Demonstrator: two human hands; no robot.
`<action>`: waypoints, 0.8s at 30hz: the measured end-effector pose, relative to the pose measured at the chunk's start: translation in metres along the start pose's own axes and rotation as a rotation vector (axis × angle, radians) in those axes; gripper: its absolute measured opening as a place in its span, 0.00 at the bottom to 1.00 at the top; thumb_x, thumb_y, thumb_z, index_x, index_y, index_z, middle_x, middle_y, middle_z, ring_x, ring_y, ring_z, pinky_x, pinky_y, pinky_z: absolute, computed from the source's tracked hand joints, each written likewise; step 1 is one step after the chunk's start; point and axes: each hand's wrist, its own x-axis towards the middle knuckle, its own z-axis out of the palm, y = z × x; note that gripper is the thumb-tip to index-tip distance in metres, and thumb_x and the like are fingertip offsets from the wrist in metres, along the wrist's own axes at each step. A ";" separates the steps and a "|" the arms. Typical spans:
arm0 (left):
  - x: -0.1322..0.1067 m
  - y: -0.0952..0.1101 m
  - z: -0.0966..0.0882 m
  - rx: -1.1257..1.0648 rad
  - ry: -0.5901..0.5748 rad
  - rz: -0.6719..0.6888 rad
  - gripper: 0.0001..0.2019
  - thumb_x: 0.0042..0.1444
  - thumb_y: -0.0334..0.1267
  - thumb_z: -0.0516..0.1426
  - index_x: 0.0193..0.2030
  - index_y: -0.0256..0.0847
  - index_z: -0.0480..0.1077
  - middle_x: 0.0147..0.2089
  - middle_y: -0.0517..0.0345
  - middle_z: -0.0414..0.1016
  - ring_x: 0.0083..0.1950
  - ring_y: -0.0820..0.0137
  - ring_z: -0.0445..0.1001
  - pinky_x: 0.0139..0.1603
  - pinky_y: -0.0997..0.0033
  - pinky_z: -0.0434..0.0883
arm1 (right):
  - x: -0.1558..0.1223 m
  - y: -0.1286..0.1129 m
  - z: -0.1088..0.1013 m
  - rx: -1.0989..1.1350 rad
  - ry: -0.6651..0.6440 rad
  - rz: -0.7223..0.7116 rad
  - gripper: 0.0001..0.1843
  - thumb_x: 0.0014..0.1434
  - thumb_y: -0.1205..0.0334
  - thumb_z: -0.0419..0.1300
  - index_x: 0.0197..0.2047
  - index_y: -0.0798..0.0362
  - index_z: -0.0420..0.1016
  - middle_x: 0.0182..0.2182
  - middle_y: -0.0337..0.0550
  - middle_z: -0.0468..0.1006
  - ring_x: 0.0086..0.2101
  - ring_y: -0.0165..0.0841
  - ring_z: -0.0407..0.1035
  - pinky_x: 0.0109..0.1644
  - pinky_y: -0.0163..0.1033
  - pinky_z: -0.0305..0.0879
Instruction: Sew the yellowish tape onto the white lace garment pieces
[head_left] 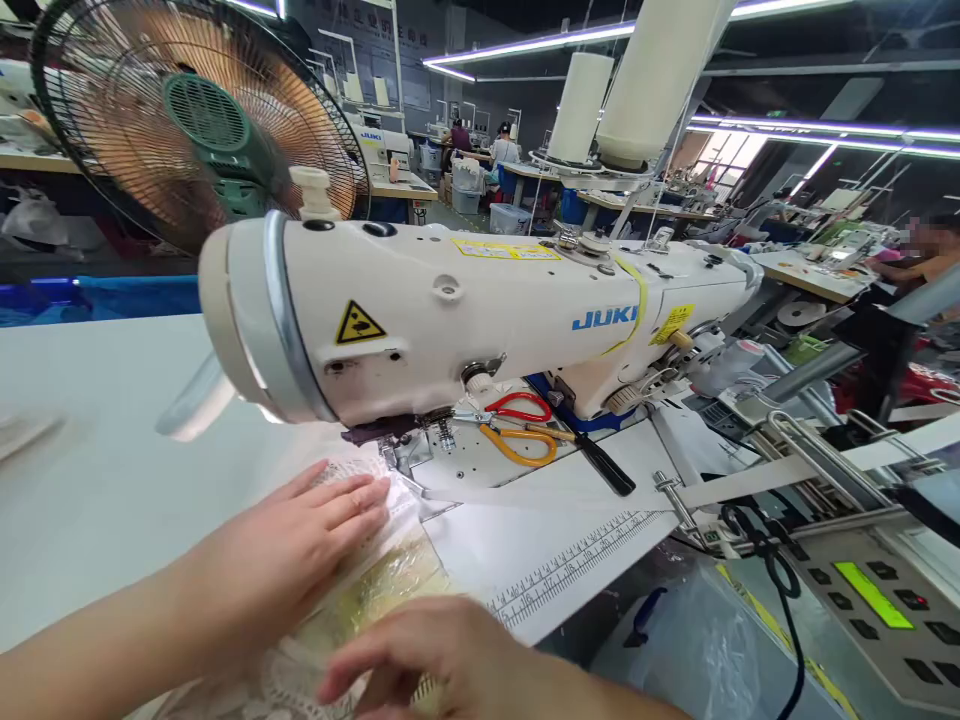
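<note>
A cream JUKI sewing machine (465,310) stands across the white table (90,470). A strip of white lace fabric (352,560) runs from under its needle area (442,432) toward me. My left hand (300,540) lies flat on the lace with fingers stretched out, pointing at the needle. Nearer the front edge, my right hand (427,655) rests on the same strip, fingers curved down and pressing it.
Red-handled scissors (517,408) and orange-handled scissors (521,445) lie on the machine bed. A ruler scale (577,565) is printed along the table edge. A control panel (877,600) sits at the right. A green fan (195,120) stands behind. Other people work far back.
</note>
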 end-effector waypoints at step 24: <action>0.006 0.034 0.001 -0.174 0.388 0.082 0.19 0.62 0.32 0.50 0.58 0.47 0.71 0.54 0.53 0.80 0.51 0.59 0.76 0.56 0.56 0.69 | 0.018 -0.035 -0.049 -1.583 -0.077 0.047 0.23 0.60 0.70 0.58 0.58 0.55 0.76 0.38 0.49 0.77 0.39 0.41 0.68 0.42 0.42 0.64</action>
